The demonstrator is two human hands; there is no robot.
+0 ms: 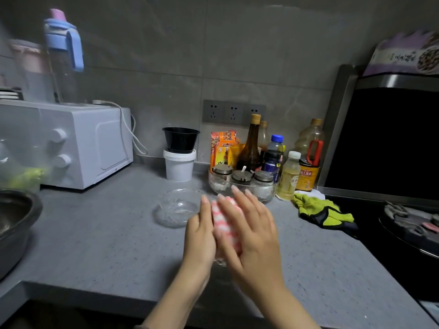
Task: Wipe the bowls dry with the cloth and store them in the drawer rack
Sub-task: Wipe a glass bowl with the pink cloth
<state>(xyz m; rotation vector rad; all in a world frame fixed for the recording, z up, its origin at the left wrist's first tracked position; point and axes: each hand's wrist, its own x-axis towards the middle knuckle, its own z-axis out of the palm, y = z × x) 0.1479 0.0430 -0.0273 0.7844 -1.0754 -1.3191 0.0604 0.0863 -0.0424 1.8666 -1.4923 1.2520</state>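
Over the front of the grey countertop (99, 243), both hands meet around a pink-and-white checked cloth (225, 217), bunched upright between the palms. Right hand (249, 236): fingers straight and slightly spread, laid flat against the cloth's right face, pressing it, not curled. Left hand (199, 236): back of hand to camera, one digit pointing up along the cloth's left edge; the other fingers are hidden behind the cloth, so how tightly it grips cannot be told. A small clear edge (222, 262) shows just under the cloth between the palms; whether it is a bowl rim is uncertain. One glass bowl (177, 207) sits upright on the counter just beyond and left of the left hand, free of both hands. Behind it, a black tub (181, 138) stands on a white lidded tub (179, 166) by the wall. Right of those, a glass tray (215, 184) holds lidded condiment jars, with sauce bottles (249, 148) crowded behind. A yellow-green glove (320, 211) lies near the dark hob (380, 233). Far left: white microwave (78, 143), a blue-lidded bottle (63, 43) on top, and a metal basin (16, 222) at the frame edge.
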